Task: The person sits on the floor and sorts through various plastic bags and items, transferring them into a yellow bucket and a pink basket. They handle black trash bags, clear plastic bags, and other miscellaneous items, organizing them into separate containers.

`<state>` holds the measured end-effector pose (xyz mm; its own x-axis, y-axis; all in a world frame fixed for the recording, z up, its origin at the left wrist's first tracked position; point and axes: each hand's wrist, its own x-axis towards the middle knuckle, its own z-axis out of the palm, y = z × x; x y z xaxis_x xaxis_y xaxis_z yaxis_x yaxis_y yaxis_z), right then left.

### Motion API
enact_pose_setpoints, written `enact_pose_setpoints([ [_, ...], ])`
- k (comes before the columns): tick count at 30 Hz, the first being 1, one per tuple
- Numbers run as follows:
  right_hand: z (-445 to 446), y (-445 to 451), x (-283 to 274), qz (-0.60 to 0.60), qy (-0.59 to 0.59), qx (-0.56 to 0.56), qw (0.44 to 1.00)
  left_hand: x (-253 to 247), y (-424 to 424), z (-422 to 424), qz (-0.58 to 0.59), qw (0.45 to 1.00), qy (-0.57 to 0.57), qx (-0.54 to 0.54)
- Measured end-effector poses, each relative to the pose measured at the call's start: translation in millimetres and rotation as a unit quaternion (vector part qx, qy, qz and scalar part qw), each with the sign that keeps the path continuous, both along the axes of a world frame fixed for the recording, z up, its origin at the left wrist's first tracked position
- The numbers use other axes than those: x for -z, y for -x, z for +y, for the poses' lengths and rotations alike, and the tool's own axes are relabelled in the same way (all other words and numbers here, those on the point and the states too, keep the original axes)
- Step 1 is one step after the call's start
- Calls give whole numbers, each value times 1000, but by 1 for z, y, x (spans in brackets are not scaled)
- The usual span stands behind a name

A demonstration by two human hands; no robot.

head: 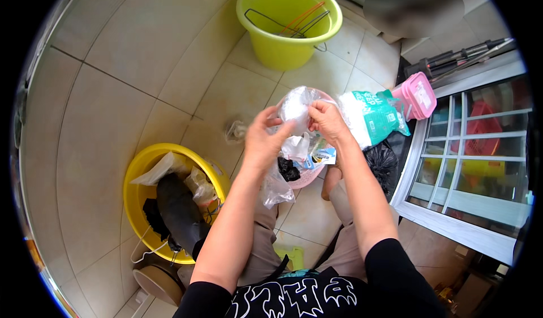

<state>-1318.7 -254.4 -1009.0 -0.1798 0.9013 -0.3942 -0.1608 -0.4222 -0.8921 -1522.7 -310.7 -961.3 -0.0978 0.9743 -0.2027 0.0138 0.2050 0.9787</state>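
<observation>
Between my hands is a clear plastic bag (297, 105) with something whitish bundled inside. My left hand (267, 136) cups its near left side, thumb and fingers curved around it. From the right, my right hand (326, 118) pinches the bag's edge with fingertips. Below both hands stands a pink plastic basket (306, 181) with a perforated wall. In it lie a white bag (295, 147), a knotted black plastic bag (288, 170) and a blue-and-white printed packet (318, 158). Another clear plastic bag (278, 188) hangs over the basket's near left side.
A yellow tub (135, 216) holding dark bundles and bags stands at left. Ahead is a lime-green bucket (280, 52) with wire hangers. At right are a teal-and-white printed bag (375, 116), pink lidded containers (418, 97), a black bag (381, 165) and a glazed, framed panel (456, 190).
</observation>
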Motion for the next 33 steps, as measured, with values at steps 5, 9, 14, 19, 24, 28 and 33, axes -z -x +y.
enact_pose_setpoints([
  [5,-48,-9,-115,-91,-83,6,992,-4,-20,-5,-148,983,101,-41],
  [9,-82,-43,-123,82,-114,115,983,-32,-4,-5,-291,944,126,-85],
  [14,-73,-45,-121,131,-168,190,958,-35,-8,-7,-262,958,115,-16],
  [19,-64,-53,-124,125,-157,220,955,-43,-7,-3,-300,947,117,-7],
  [24,-55,-86,-120,213,-130,277,928,-44,-9,2,-319,942,92,-55],
  [28,-51,-99,-115,215,-141,325,910,-32,0,6,-370,924,66,-75],
  [33,-52,-79,-113,28,-197,279,939,-34,-15,3,-246,966,20,-76],
])
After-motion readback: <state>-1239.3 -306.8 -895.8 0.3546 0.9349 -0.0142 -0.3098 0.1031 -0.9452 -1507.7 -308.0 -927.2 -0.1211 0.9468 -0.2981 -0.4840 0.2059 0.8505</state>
